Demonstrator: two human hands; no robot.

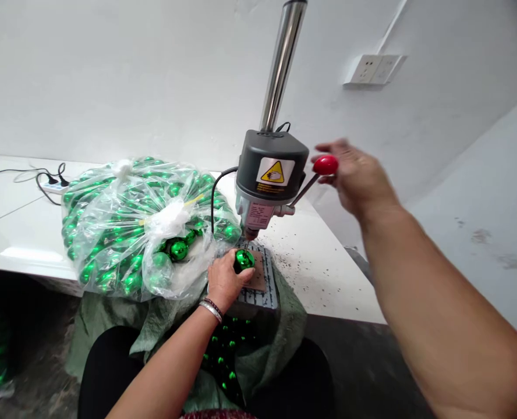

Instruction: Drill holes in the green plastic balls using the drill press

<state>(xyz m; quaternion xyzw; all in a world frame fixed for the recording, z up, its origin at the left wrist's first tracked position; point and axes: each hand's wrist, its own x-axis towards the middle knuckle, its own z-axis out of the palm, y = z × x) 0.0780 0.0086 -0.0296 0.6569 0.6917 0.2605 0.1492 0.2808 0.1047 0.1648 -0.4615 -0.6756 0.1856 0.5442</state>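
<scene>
My left hand (226,279) pinches a shiny green bauble (244,260) between thumb and fingers. It holds the bauble on a brown board (261,276) lying on the slotted base plate (265,299) of a small bench drill press (272,166). The drill's tip (251,234) is just above the bauble; whether they touch cannot be made out. On the right, my right hand (357,174) is raised at the red knob (326,164) of the press's feed lever (305,191). Its fingers, slightly blurred, curl around the knob.
Left of the press, clear plastic bags (123,233) bulge with green baubles. A green woven sack (289,302) with more baubles hangs open below the base. Dark shavings (311,273) litter the white table (346,297). A power strip (54,186) and cables lie far left.
</scene>
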